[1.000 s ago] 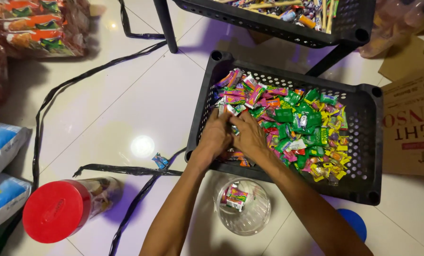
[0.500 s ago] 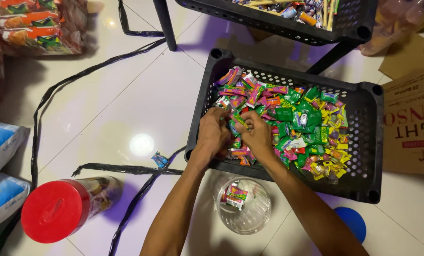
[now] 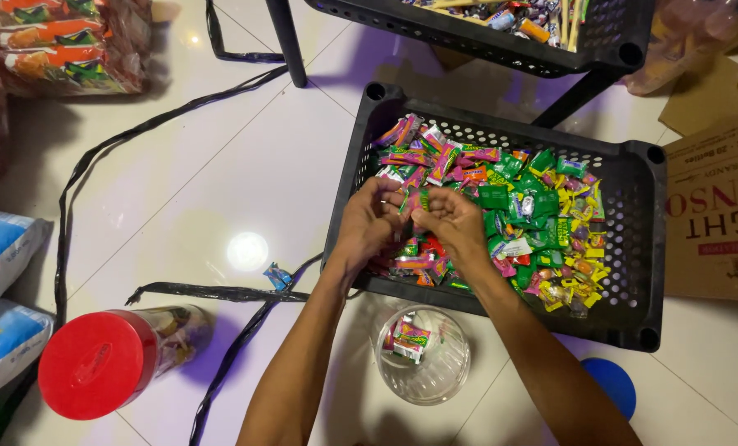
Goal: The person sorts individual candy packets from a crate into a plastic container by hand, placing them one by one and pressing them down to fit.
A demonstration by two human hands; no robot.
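Over the black crate [image 3: 633, 248], both hands are picking through wrapped candies [image 3: 534, 206].
Left hand [image 3: 369, 223] and right hand [image 3: 451, 223] are curling fingers closed around pink-wrapped pieces together above the pile; a clear jar [image 3: 422, 355] is sitting just below.

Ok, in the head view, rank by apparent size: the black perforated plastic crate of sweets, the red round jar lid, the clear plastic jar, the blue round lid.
1. Black perforated plastic crate.
2. Red round jar lid and clear plastic jar: look alike, so unranked.
3. Blue round lid, though an arm partly hides it.
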